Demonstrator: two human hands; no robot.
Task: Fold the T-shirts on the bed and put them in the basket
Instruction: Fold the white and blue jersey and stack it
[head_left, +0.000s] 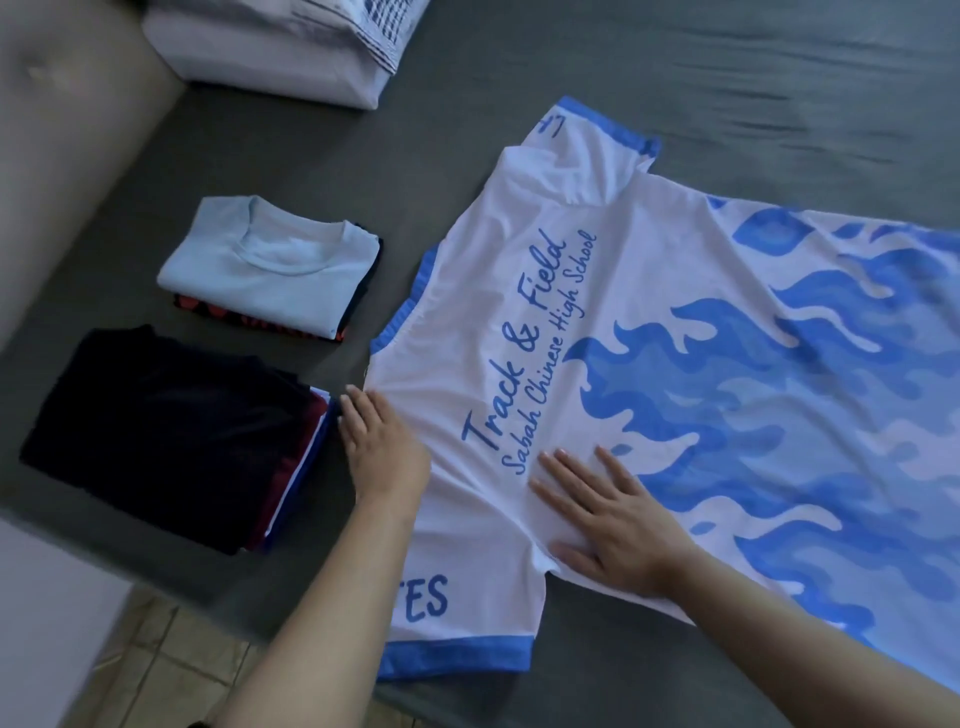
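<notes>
A white T-shirt (597, 322) with blue flames and blue script lies spread back-up on the grey bed (727, 67), collar toward the left. My left hand (382, 447) rests flat on the shoulder near the collar, fingers straight. My right hand (608, 514) presses flat on the fabric by the near sleeve, fingers spread. Left of the shirt sit two folded piles: a light blue T-shirt (270, 265) on top of a dark one with red print, and a dark folded stack (166, 431) with maroon, white and blue layers under it. No basket is in view.
A folded white bundle (280, 47) with blue stripes lies at the top left of the bed. A beige padded headboard (67, 140) runs along the left. The bed's near edge gives way to tiled floor (150, 670) at the bottom left.
</notes>
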